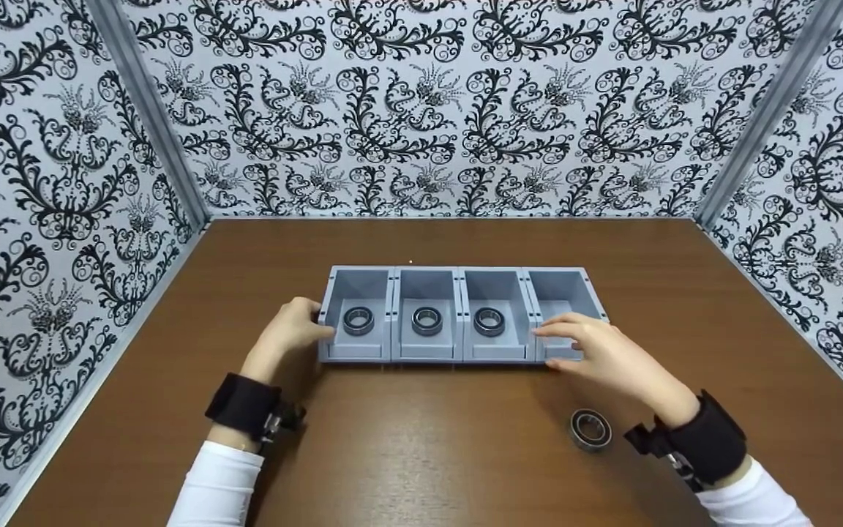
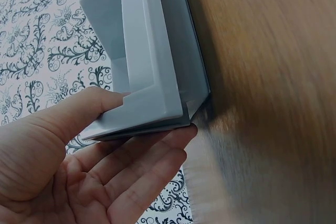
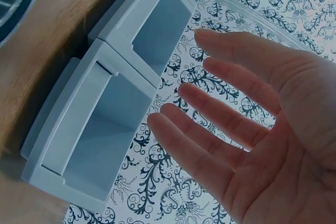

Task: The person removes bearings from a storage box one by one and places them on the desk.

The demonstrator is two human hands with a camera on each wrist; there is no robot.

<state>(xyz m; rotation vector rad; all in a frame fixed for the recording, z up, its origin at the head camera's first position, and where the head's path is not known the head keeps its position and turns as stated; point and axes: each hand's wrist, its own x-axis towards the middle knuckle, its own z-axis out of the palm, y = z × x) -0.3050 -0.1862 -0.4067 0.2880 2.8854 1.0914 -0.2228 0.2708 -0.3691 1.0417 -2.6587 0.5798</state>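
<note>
Four-sided grey storage bins [image 1: 426,353] stand joined in a row on the table. My left hand [image 1: 293,322] grips the side wall of the leftmost bin [image 2: 152,93], its thumb over the wall and its fingers against the outside. A ball bearing lies in each of the left bin [image 1: 358,320], the second [image 1: 427,320] and the third [image 1: 489,321]. Over the rightmost bin [image 3: 100,135] hovers my right hand [image 1: 597,351], fingers spread and holding nothing. Another ball bearing [image 1: 590,430] lies on the table below that hand.
The brown wooden table [image 1: 407,446] extends around the bins. Patterned black-and-white walls [image 1: 421,110] enclose it at the back and both sides, with grey posts [image 1: 151,110] in the corners. Both wrists wear black straps with cameras.
</note>
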